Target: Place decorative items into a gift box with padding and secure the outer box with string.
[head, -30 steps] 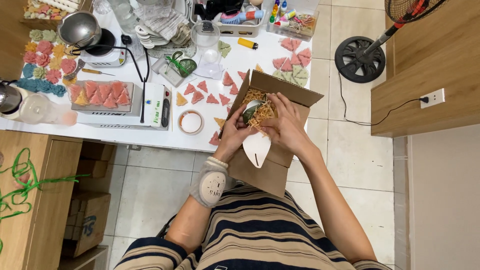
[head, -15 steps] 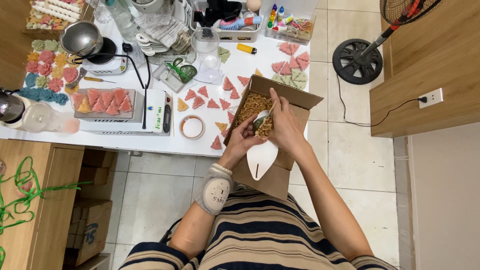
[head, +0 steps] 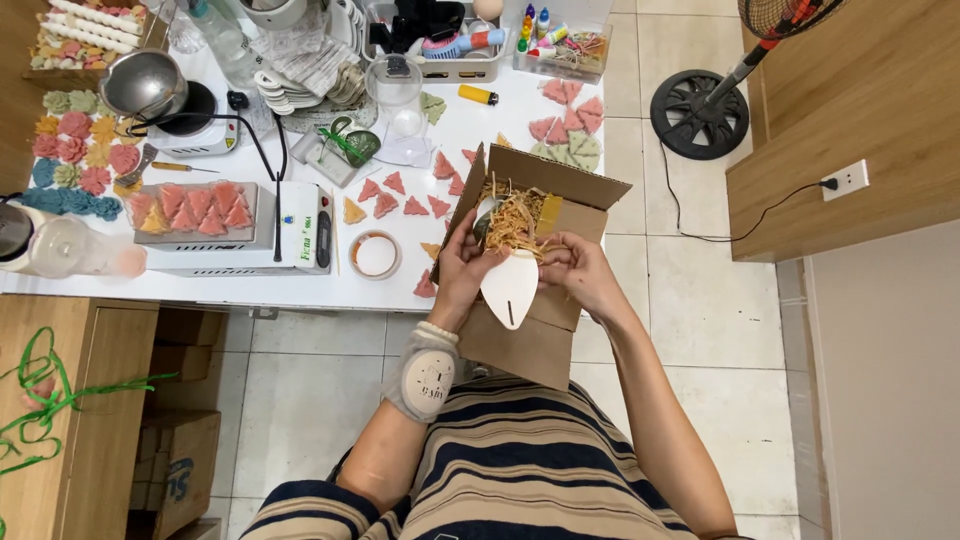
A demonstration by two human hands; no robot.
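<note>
Open cardboard box (head: pixel 540 260) is propped against the white table (head: pixel 300 285) edge for access; left hand (head: pixel 462 268) grips its side wall, steadying it, while right hand (head: pixel 580 272) fingers pinch the straw-like paper filler (head: pixel 515 218) above a white leaf-shaped card (head: pixel 508 288).

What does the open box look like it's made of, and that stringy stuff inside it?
The box looks like plain brown corrugated cardboard, matte with folded flaps. The stringy filler seems to be shredded paper or straw: thin, tan, tangled strands; which one can't be told.
</note>
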